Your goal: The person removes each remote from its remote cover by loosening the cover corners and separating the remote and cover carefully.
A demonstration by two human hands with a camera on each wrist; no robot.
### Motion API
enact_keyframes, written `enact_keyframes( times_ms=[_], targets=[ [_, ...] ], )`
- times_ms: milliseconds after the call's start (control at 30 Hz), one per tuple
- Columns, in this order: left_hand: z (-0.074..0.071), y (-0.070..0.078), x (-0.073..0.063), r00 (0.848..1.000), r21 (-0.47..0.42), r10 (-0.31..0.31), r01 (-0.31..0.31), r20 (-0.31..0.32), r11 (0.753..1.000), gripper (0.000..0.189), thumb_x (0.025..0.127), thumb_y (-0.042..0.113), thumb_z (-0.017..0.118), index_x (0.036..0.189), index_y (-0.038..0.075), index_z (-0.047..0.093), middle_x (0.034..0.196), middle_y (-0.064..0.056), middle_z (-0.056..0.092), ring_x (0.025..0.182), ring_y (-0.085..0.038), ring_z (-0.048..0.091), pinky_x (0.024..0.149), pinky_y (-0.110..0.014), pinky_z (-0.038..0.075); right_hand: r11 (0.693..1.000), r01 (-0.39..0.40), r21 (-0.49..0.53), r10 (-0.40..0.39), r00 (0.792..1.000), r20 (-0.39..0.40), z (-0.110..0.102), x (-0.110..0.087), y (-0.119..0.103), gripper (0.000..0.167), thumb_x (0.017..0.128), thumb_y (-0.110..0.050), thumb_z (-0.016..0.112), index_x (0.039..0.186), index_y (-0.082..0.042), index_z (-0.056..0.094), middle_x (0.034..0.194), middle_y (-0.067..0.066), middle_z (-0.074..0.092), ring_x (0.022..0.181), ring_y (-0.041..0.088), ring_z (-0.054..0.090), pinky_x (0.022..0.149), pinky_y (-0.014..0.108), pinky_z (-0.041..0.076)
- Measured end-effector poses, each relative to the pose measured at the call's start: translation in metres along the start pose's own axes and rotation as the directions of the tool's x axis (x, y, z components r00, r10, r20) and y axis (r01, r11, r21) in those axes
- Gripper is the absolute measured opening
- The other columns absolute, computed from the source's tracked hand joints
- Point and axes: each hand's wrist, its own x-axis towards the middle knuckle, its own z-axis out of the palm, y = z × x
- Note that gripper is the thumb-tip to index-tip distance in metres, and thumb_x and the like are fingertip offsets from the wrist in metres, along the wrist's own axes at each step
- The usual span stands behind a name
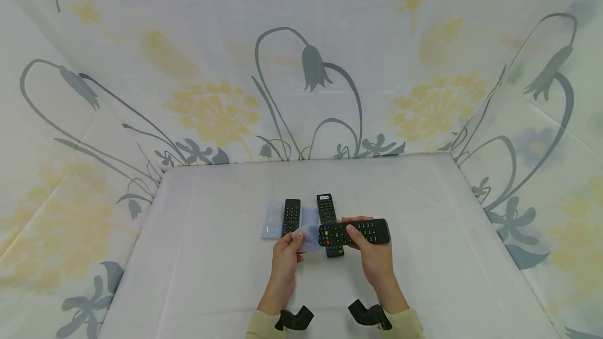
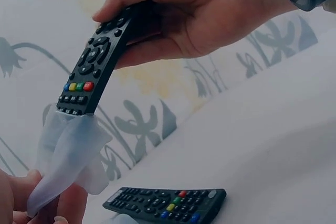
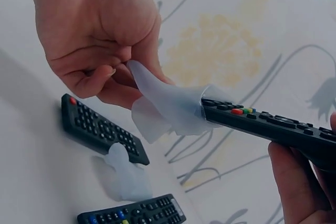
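Observation:
A black remote control (image 1: 374, 230) with rows of buttons lies across my right hand (image 1: 377, 263), thumb on its button side and fingers beneath. Its end with the coloured buttons sits inside the mouth of a translucent plastic sleeve (image 2: 73, 150). Between thumb and fingers, my left hand (image 1: 284, 259) pinches the sleeve's far, crumpled end. In the right wrist view the sleeve (image 3: 173, 106) covers just the tip of the held remote (image 3: 268, 124), and most of the buttons stay bare. Both hands are above the white table, in front of the other remotes.
Two more black remotes lie on the white table (image 1: 212, 266), one on the left (image 1: 291, 213) and one on the right (image 1: 326, 207), partly hidden under the held one. Flat translucent sleeves lie left (image 1: 271, 219) and between them (image 1: 309, 215). Flower-patterned cloth (image 1: 212, 109) rises around the table.

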Motion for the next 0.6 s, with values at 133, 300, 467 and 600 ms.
enact_keyframes(
  times_ms=[133,300,467,600],
  targets=[
    [-0.0010,0.0006,0.0023,1.000,0.037,0.009,-0.010,0.013,0.999,0.020,0.103,0.014,0.056,0.102,-0.004,0.064,0.084,0.002,0.062,0.070,-0.014,0.048,0.060,-0.024,0.041,1.000,0.013,-0.003,-0.013,1.000,0.004,-0.0006,-0.0001,0.0001,0.029,0.093,-0.001,0.068,0.115,0.011,0.055,0.106,0.005,0.072,0.102,0.020,0.070,0.080,0.034,0.057],
    [-0.0019,0.0005,0.0027,1.000,0.065,0.020,-0.021,0.005,0.998,0.022,0.103,0.014,0.055,0.105,-0.006,0.064,0.085,0.001,0.061,0.072,-0.014,0.048,0.061,-0.025,0.041,1.000,0.009,-0.005,-0.009,1.000,0.000,-0.0009,-0.0004,0.0000,0.029,0.093,-0.002,0.068,0.115,0.011,0.054,0.106,0.005,0.073,0.102,0.020,0.070,0.080,0.034,0.057],
    [-0.0009,0.0002,0.0008,0.999,0.067,0.023,-0.021,-0.024,0.998,0.024,0.102,0.018,0.057,0.107,-0.004,0.065,0.085,0.002,0.063,0.072,-0.013,0.050,0.062,-0.025,0.041,1.000,0.013,-0.008,-0.013,1.000,-0.005,-0.0009,-0.0003,0.0003,0.028,0.093,-0.001,0.068,0.114,0.011,0.055,0.105,0.005,0.073,0.101,0.020,0.070,0.079,0.033,0.057],
    [-0.0007,-0.0004,0.0013,0.999,0.059,0.037,-0.035,-0.034,0.998,0.023,0.102,0.018,0.058,0.103,-0.004,0.066,0.083,0.003,0.064,0.071,-0.013,0.050,0.062,-0.024,0.041,1.000,0.012,-0.016,-0.012,1.000,-0.004,-0.0010,-0.0005,0.0002,0.028,0.093,-0.002,0.068,0.114,0.010,0.055,0.106,0.004,0.073,0.102,0.019,0.070,0.079,0.033,0.057]
  ],
)
